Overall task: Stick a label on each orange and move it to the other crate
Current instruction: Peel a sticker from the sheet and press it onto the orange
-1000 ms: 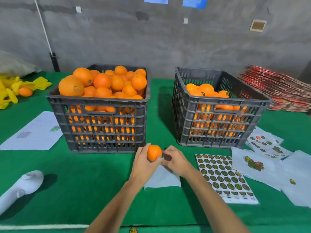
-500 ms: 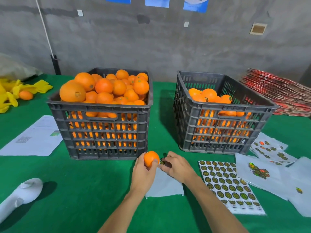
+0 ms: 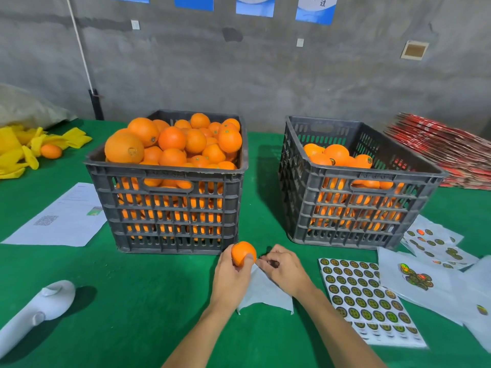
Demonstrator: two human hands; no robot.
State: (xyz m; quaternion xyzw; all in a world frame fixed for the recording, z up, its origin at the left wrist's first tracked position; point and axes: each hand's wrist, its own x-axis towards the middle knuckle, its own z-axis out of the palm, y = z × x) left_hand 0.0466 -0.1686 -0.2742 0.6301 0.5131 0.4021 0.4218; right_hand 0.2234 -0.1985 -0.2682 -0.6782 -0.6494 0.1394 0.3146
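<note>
We see two dark slatted crates standing apart toward the back of the green bench: the left crate [image 3: 170,208] heaped above its rim with oranges, the right crate [image 3: 356,205] filled to below its rim, some of its fruit bearing round labels. Near the front edge, before the left crate's right corner, the left hand [image 3: 230,278] grips an orange [image 3: 243,253]. The right hand [image 3: 283,269] sits just beside it, fingers curled, fingertips at the fruit's side; whether they pinch a label we cannot tell, and a label sheet [image 3: 364,296] lies to its right.
</note>
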